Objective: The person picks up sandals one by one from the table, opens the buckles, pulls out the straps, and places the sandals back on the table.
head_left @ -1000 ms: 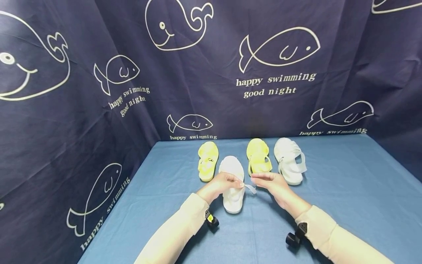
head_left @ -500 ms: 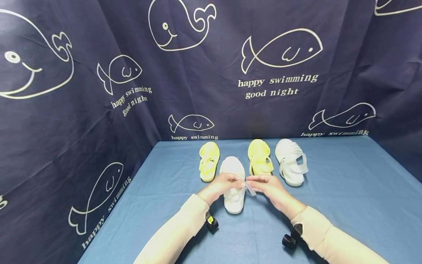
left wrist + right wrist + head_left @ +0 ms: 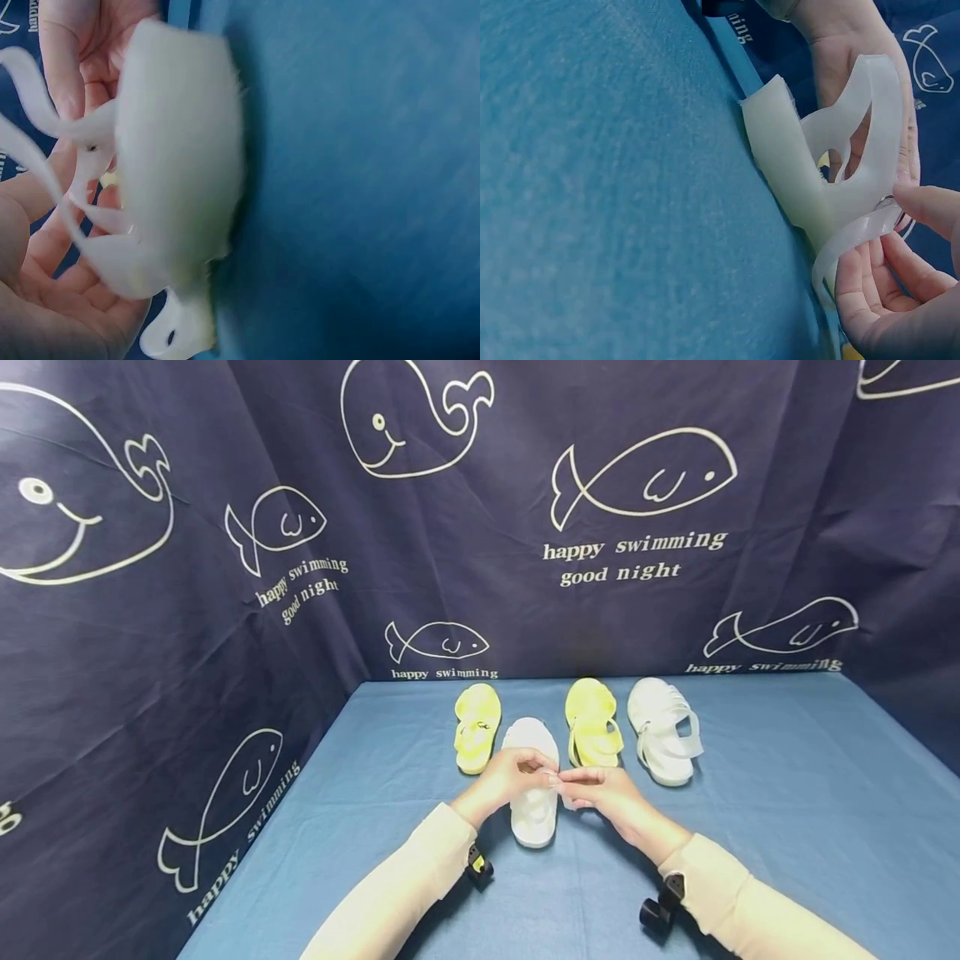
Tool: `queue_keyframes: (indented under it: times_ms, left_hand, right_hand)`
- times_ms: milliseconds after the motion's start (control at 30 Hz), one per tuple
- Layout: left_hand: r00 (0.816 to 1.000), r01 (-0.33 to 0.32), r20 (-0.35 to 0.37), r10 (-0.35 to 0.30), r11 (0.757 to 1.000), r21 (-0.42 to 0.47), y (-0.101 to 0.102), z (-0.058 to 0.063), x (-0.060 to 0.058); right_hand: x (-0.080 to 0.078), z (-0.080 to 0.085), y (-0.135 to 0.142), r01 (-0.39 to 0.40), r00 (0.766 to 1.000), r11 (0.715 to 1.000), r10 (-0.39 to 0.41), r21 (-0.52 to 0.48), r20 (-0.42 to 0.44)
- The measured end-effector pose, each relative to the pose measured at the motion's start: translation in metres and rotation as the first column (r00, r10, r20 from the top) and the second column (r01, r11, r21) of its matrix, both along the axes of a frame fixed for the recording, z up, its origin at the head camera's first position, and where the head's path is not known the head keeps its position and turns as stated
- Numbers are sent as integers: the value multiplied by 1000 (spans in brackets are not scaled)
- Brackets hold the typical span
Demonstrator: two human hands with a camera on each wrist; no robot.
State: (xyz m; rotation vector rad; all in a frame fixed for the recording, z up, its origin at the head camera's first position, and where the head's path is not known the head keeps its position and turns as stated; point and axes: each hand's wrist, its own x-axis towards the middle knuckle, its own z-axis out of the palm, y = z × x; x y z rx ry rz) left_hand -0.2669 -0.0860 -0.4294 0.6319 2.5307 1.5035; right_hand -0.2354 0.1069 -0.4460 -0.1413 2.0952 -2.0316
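Observation:
A white sandal (image 3: 534, 831) stands on the blue-covered table between both hands, its translucent straps raised at the side. My left hand (image 3: 517, 775) reaches across the sandal and pinches its strap. From the right, my right hand (image 3: 609, 793) meets it, thumb and fingers pinching the loose strap end (image 3: 855, 234). A small metal buckle (image 3: 887, 202) shows at the right hand's thumb. In the left wrist view the sandal's sole (image 3: 184, 142) stands in front of part of the fingers. The head view hides the strap joint behind the fingertips.
Behind the hands lie a yellow sandal (image 3: 477, 731) on the left, another yellow sandal (image 3: 591, 710) on the right and a second white sandal (image 3: 660, 731) beside it. A dark blue printed curtain (image 3: 450, 568) borders the table (image 3: 787, 793) at the back and left.
My right hand has moved left to the strap, its fingertips now meeting the left hand's and pinching the strap end. The left hand keeps its hold on the strap.

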Motion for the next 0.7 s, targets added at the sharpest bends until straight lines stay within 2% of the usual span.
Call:
queue_keyframes:
  times_ms: [100,233,433,700]
  left_hand:
    - [997,7,-77,-12,997,-72,-2,4,-2]
    - [992,9,-124,-24,992,-125,-2,6,-4]
    - [989,-12,-145,-12,986,-165,1,7,-7]
    - [992,-31,-127,8,983,-180,2,11,-6]
  right_hand:
    - [0,1,-4,-14,1000,1000,14,-8,-18]
    - [1,2,-8,3,999,1000,-3,-8,-32]
    - [1,3,-10,57,998,998,-57,-6,-40]
    - [1,2,-12,99,995,995,-99,25,-20]
